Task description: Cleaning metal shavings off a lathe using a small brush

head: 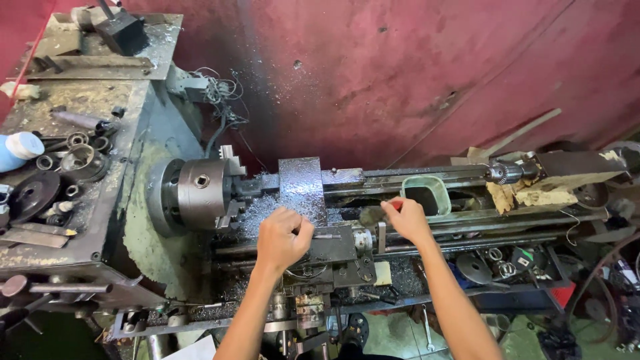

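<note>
1. Your left hand [283, 237] is curled shut over the tool post [320, 235] on the lathe's carriage, fingers wrapped together on top
2. Your right hand [407, 219] pinches a small red-tipped object [396, 205], fingers closed on it, just right of that post
3. From the post, the chuck [199, 193] lies to the left, along the bed's left-right axis; your left hand is nearer it
4. The green container [427, 193] sits just right of the post, behind your right fingers

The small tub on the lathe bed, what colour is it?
Pale green tub, dark inside, seen in the head view.
</note>
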